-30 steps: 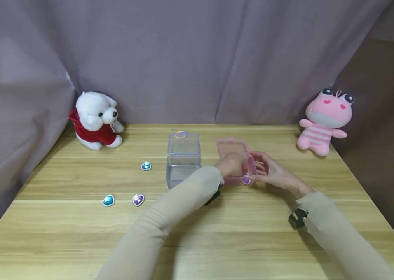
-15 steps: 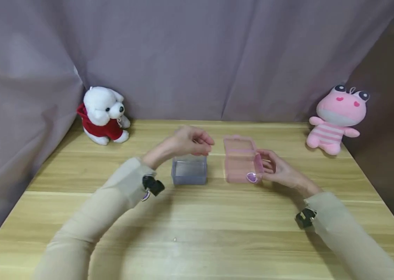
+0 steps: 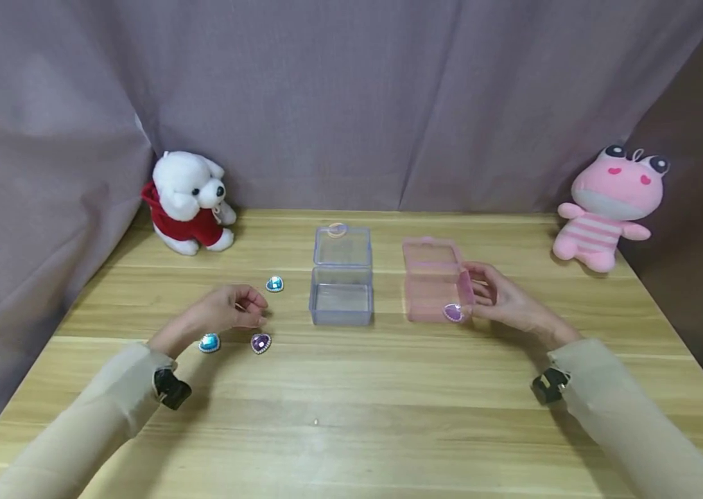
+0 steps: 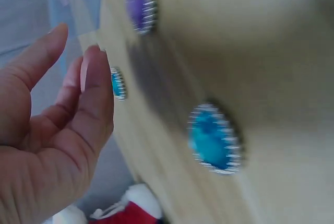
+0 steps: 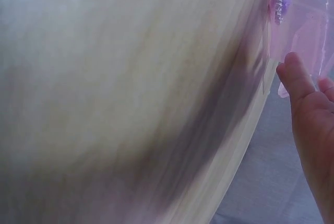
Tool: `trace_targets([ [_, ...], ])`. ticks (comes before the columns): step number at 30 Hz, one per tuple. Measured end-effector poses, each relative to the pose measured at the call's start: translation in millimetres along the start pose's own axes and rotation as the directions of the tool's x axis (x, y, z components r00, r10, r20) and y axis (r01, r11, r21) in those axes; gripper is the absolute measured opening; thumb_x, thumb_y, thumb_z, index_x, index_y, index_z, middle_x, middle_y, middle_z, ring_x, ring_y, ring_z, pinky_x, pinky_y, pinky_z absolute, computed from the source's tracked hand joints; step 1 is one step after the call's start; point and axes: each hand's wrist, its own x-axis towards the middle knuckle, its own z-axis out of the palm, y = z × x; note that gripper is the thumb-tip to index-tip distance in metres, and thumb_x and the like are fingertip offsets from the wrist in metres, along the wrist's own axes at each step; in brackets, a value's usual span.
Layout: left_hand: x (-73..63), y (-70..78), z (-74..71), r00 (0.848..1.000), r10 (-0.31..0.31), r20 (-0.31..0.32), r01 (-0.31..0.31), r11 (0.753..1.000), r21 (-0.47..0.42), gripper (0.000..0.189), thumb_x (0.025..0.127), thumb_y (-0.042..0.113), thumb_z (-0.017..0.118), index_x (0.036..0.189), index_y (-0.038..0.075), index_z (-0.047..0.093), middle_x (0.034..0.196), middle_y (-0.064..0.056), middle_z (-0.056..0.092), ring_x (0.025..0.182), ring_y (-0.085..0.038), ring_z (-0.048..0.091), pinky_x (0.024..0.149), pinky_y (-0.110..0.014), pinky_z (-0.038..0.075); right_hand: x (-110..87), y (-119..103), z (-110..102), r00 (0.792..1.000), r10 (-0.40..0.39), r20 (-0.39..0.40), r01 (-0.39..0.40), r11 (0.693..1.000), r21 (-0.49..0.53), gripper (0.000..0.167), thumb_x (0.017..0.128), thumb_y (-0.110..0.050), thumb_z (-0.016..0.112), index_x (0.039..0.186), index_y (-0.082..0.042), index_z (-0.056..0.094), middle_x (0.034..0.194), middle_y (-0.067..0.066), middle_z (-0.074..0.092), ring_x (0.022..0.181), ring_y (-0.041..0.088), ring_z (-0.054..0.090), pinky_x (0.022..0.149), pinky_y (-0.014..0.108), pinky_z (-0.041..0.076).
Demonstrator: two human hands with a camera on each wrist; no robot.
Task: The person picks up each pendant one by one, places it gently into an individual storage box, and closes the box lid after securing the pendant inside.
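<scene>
My left hand [image 3: 227,310] hovers over the left of the table, fingers loosely bent and nothing between them. Around it lie a purple heart-shaped gem [image 3: 261,342] with a beaded silvery rim, a blue gem [image 3: 209,342] and a farther blue gem [image 3: 274,284]. In the left wrist view the purple gem [image 4: 141,6] sits ahead of the fingertips. My right hand [image 3: 504,301] holds the right side of a pink see-through box [image 3: 429,320], thumb at its front corner. A purple gem [image 3: 454,312] shows at that corner of the box. Both box lids stand folded back.
A clear bluish box [image 3: 342,319], lid back, stands left of the pink one, with a small ring shape [image 3: 337,230] at its lid. A white toy dog [image 3: 186,197] and a pink plush frog [image 3: 607,208] sit at the back corners, before a grey curtain [image 3: 351,104].
My left hand has come out of the pink box, passed over the clear box, and moved left to the loose gems. The right hand keeps its place at the pink box.
</scene>
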Motion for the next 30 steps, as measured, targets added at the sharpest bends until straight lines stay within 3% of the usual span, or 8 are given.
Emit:
trace_targets([
  [3,-7.7,-6.5,5.6,1.000,0.003,-0.016,-0.002,1.000,0.016,0.032,0.080,0.006,0.072,0.103,-0.009,0.055,0.085,-0.004,0.057,0.076,-0.010,0.052,0.062,-0.017,0.046,0.3,0,-1,1.000,0.014,-0.001,-0.014,1.000,-0.012,0.077,0.081,0.009,0.065,0.140,0.011,0.016,0.139,0.036,0.027,0.122,0.003,0.045,0.098,0.013,0.039],
  [9,-12.5,-13.9,18.0,0.998,0.010,-0.067,-0.005,0.997,0.075,0.036,0.075,0.007,0.077,0.098,-0.007,0.053,0.081,-0.006,0.055,0.072,-0.012,0.050,0.059,-0.018,0.043,0.4,-2,-1,0.999,0.038,-0.007,-0.038,0.998,-0.041,0.077,0.082,0.006,0.065,0.141,0.009,0.016,0.141,0.033,0.027,0.131,0.037,0.034,0.098,0.013,0.038],
  [12,-12.9,-15.5,22.1,0.996,0.020,-0.090,-0.008,0.991,0.133,0.035,0.073,0.008,0.078,0.095,-0.005,0.053,0.080,-0.007,0.055,0.072,-0.013,0.050,0.061,-0.020,0.043,0.5,-3,0,0.999,0.044,-0.006,-0.044,0.998,-0.045,0.077,0.082,0.006,0.065,0.141,0.009,0.016,0.142,0.033,0.027,0.132,0.046,0.027,0.099,0.013,0.038],
  [20,-13.4,-14.4,28.4,0.992,0.065,-0.106,-0.029,0.951,0.308,0.025,0.071,0.011,0.080,0.085,0.003,0.060,0.077,-0.002,0.061,0.073,-0.012,0.052,0.067,-0.025,0.043,0.7,-2,0,1.000,0.019,0.005,-0.019,0.999,-0.036,0.076,0.083,0.006,0.065,0.140,0.010,0.016,0.141,0.036,0.028,0.131,0.050,0.024,0.098,0.011,0.038],
  [26,-13.6,-13.7,31.9,0.985,0.121,-0.124,-0.072,0.939,0.337,0.021,0.073,0.009,0.078,0.085,0.008,0.061,0.075,0.000,0.060,0.071,-0.012,0.052,0.064,-0.025,0.042,0.0,-1,0,1.000,0.020,0.007,-0.019,0.999,-0.032,0.075,0.083,0.006,0.064,0.140,0.010,0.016,0.142,0.036,0.027,0.131,0.050,0.023,0.097,0.010,0.037],
  [30,-13.5,-12.7,33.7,0.983,0.112,-0.146,-0.064,0.953,0.295,0.018,0.075,0.006,0.076,0.086,0.009,0.061,0.075,0.001,0.060,0.069,-0.011,0.051,0.061,-0.023,0.041,-0.2,0,-1,1.000,0.012,0.005,-0.012,1.000,-0.029,0.076,0.082,0.007,0.064,0.141,0.010,0.015,0.142,0.037,0.026,0.130,0.051,0.023,0.097,0.011,0.037],
])
